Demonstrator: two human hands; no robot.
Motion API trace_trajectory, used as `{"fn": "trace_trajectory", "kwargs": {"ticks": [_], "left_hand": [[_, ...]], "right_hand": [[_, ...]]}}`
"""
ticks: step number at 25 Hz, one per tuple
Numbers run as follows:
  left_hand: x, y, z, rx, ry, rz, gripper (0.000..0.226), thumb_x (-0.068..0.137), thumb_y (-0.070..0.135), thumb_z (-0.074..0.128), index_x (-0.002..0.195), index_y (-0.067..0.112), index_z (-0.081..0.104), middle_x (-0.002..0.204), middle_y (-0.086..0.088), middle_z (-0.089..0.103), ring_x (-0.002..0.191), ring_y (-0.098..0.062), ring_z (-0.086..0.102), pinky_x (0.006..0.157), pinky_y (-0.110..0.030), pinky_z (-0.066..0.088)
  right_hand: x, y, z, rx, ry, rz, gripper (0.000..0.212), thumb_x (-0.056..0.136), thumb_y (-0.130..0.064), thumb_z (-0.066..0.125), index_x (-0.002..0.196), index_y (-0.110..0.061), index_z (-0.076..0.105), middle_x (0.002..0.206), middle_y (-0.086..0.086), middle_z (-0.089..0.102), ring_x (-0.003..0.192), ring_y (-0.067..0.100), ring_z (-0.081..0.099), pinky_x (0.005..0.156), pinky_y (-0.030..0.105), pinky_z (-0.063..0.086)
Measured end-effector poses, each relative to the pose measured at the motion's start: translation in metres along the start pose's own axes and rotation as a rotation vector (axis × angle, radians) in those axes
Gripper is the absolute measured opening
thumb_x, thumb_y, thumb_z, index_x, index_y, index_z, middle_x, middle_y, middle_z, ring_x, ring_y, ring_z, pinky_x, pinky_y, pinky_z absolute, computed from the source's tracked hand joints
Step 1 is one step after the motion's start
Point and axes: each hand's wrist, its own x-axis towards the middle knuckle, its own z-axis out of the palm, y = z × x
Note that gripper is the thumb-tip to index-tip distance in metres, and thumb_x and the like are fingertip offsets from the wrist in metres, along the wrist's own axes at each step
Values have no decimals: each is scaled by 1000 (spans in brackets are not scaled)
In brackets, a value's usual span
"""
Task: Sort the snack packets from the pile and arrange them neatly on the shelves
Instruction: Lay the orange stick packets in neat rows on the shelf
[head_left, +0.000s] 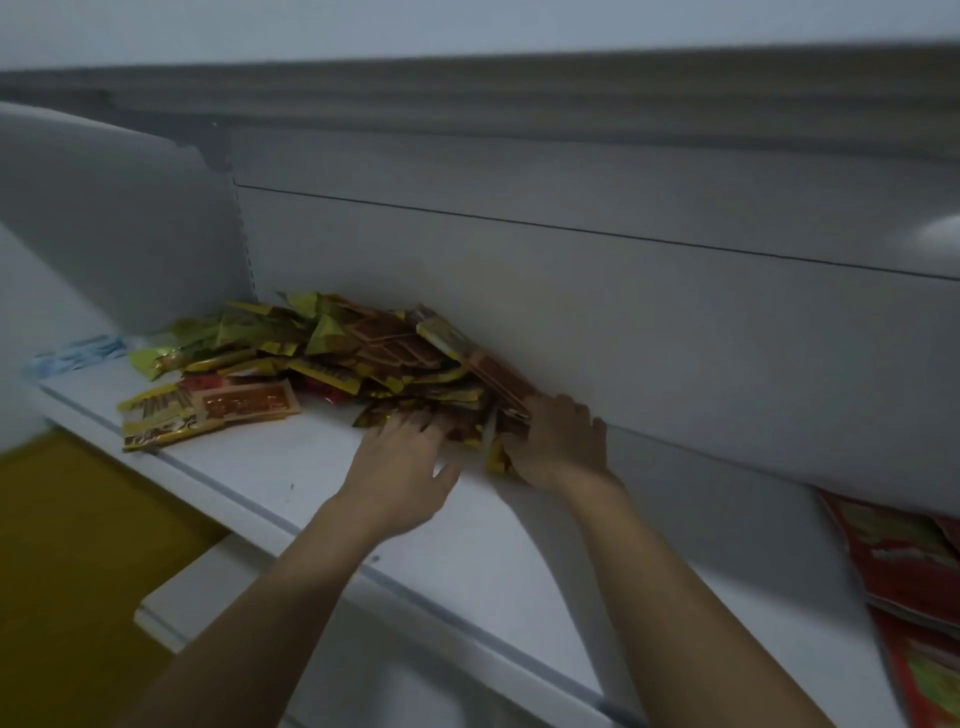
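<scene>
A loose pile of snack packets, yellow, green and brown-red, lies on the white shelf against its back panel. Two flat packets lie apart at the pile's front left. My left hand lies flat at the pile's near edge, its straight fingers touching the packets. My right hand is at the pile's right end, its fingers on a stack of brown-red packets that leans on the back panel. Whether the right hand's fingers curl round a packet is hidden.
Red packets lie stacked at the shelf's far right. A light-blue object sits at the shelf's left end. An upper shelf overhangs. Below left are a lower shelf and a yellow floor.
</scene>
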Motion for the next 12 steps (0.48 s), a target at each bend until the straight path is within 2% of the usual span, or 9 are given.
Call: {"fn": "trace_trajectory", "kwargs": {"ticks": [3,4,7,10,12], "left_hand": [[39,-16,11,-71,91,115,46,87,39,45,122,16,64,115,-9,64,104,-35,58,81,-43,51],[44,-12,11,-70,145,126,43,87,36,45,119,16,66,113,-10,64,103,-36,59,79,-43,51],[86,-7,9,8,173,134,35,88,24,55,123,20,61,126,-10,58,118,-35,49,92,-43,42],[115,-2,17,87,202,176,39,71,15,70,109,15,68,114,-16,64,110,-39,55,84,-46,44],[124,-1,29,113,146,172,49,70,21,71,119,20,64,127,-15,59,122,-40,48,90,-49,38]], "right_hand": [[18,-2,18,12,141,33,44,91,-47,49,127,-21,53,127,7,52,121,32,44,102,41,31],[14,-1,22,22,182,18,44,90,-47,49,127,-22,54,127,6,53,122,32,44,103,41,30],[19,-1,35,41,266,-8,46,88,-43,51,128,-23,55,131,4,54,125,32,45,111,48,24],[21,4,37,44,292,-9,46,89,-35,58,133,-22,54,134,3,53,128,31,43,115,52,18],[22,9,41,30,322,3,46,87,-34,60,131,-22,56,130,3,56,124,30,47,114,54,21]]}}
